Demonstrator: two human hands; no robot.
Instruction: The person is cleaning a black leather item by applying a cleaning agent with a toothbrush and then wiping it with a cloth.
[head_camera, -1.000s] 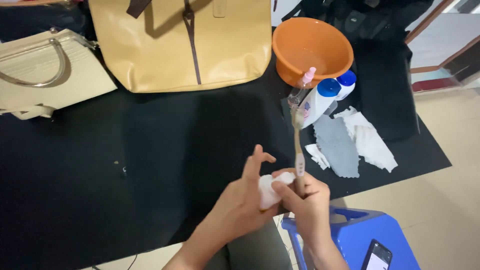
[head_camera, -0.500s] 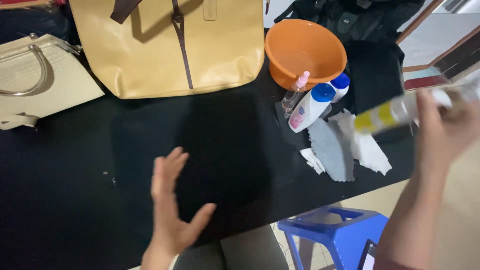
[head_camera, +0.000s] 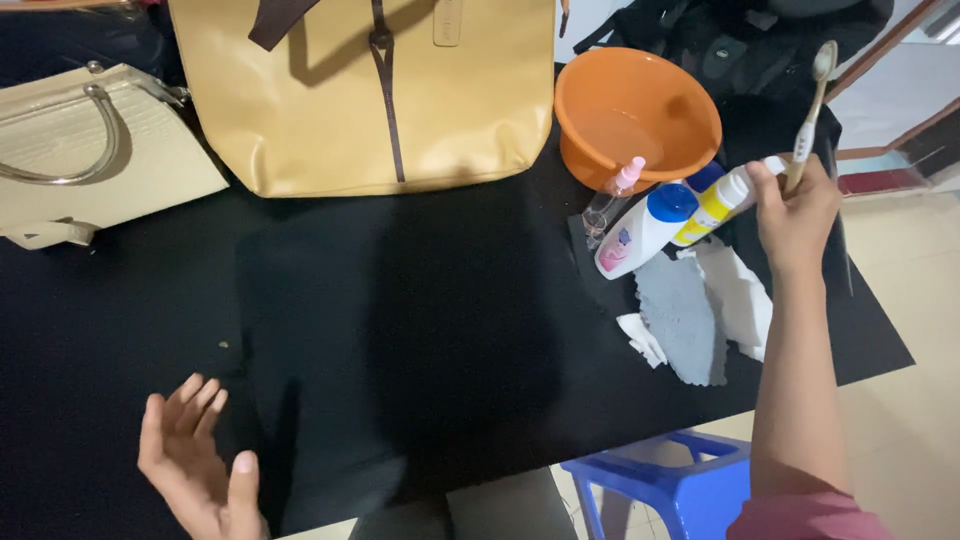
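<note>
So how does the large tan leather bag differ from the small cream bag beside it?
The large tan leather bag is bigger, smooth, with dark brown straps; the small cream textured handbag has a curved metal handle. The tan one lies at the middle of the black table, the cream one at its left edge. Both lie flat, away from the open left hand and the right hand.

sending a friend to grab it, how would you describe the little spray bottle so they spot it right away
Start at the orange bowl on the black table. The small spray bottle leans against the bowl's near side, left of the white bottle with a blue cap. It alone is clear, slim, and pink-topped.
</note>
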